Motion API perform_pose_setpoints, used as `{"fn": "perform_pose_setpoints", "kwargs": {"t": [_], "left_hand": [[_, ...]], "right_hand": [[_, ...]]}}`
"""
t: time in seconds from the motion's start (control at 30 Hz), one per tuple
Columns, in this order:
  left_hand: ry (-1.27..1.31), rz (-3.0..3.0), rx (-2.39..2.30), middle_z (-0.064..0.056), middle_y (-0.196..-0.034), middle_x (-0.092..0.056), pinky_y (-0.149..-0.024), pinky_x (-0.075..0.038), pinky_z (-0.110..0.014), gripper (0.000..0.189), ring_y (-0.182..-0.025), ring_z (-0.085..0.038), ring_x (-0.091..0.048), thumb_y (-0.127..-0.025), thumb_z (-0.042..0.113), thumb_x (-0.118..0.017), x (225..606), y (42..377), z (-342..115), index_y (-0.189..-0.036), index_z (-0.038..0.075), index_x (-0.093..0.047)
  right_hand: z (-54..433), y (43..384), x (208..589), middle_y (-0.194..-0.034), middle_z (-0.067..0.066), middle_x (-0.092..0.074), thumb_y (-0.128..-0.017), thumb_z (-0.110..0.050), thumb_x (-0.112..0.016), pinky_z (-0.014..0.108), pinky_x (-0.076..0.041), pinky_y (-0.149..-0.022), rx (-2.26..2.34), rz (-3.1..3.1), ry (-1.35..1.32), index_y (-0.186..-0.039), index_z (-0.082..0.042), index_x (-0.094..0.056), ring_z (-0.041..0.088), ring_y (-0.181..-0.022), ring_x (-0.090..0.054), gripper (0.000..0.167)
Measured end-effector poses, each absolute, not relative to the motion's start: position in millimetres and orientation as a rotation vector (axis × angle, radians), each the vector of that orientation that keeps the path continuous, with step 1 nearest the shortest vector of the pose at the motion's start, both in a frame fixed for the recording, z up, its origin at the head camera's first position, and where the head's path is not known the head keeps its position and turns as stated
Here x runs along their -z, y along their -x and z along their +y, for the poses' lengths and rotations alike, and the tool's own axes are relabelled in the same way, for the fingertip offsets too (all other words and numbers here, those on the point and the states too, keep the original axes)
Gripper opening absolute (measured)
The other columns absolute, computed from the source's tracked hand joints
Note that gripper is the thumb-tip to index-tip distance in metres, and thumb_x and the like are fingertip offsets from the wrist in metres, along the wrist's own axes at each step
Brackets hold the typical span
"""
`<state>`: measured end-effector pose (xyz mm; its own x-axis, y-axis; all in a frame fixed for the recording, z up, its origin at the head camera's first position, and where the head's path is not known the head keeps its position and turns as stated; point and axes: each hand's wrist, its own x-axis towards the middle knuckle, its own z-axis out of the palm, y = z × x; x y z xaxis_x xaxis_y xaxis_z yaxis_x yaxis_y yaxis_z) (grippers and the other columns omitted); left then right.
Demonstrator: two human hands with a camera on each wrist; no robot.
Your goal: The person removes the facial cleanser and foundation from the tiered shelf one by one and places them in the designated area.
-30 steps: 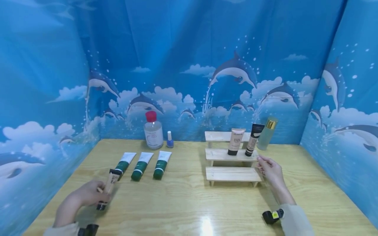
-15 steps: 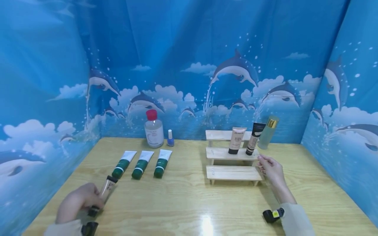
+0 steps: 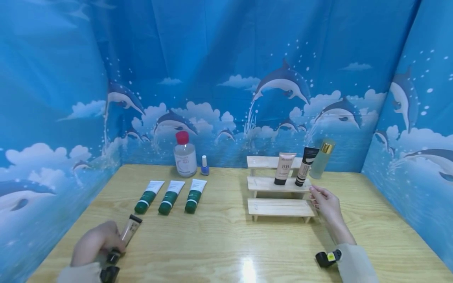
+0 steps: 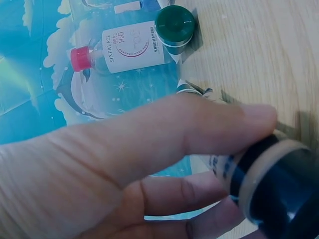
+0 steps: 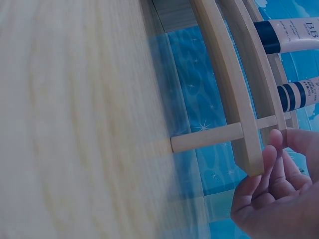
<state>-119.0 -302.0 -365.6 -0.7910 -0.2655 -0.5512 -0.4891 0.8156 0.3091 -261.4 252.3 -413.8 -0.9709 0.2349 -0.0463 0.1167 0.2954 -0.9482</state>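
Note:
My left hand [image 3: 98,240] grips a slim beige tube [image 3: 130,232] by its black-capped lower end, low over the table at the front left. In the left wrist view the thumb lies across the tube near its dark cap [image 4: 284,194]. My right hand [image 3: 327,206] pinches the right end of the middle step of a three-step wooden stand [image 3: 279,207]; the right wrist view shows thumb and finger at that edge. On the middle step stand a pink BB cream tube [image 3: 284,167] and, leaning slightly, a black-and-beige tube [image 3: 305,167].
Three green-and-white tubes lie in a row beyond my left hand, the nearest tube [image 3: 146,200] leftmost. Behind them stand a clear red-capped bottle [image 3: 185,159] and a blue nail polish bottle [image 3: 205,167]. A gold-capped bottle [image 3: 320,163] stands behind the stand's right end, before a dolphin-print curtain [image 3: 226,78].
My left hand has brought the beige tube down and toward me, off the leftmost green tube it overlapped, and tipped it flatter. My right hand stays at the stand.

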Motion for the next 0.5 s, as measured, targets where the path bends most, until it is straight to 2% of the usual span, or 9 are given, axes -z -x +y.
{"fn": "perform_pose_setpoints", "kwargs": {"t": [0.5], "left_hand": [[0.549,2.488,-0.674,-0.013,-0.08,-0.052,-0.066,-0.045,-0.03,0.028,-0.075,-0.024,-0.051,-0.075,0.015,-0.073,371.0,119.2,-308.2,-0.083,-0.001,-0.051]], "right_hand": [[252.0,260.4,413.3,-0.073,-0.018,-0.057,-0.098,-0.036,-0.05,0.013,-0.048,-0.062,-1.782,-2.456,0.373,-0.136,0.002,-0.046,-0.001,-0.066,-0.053,0.054]]}}
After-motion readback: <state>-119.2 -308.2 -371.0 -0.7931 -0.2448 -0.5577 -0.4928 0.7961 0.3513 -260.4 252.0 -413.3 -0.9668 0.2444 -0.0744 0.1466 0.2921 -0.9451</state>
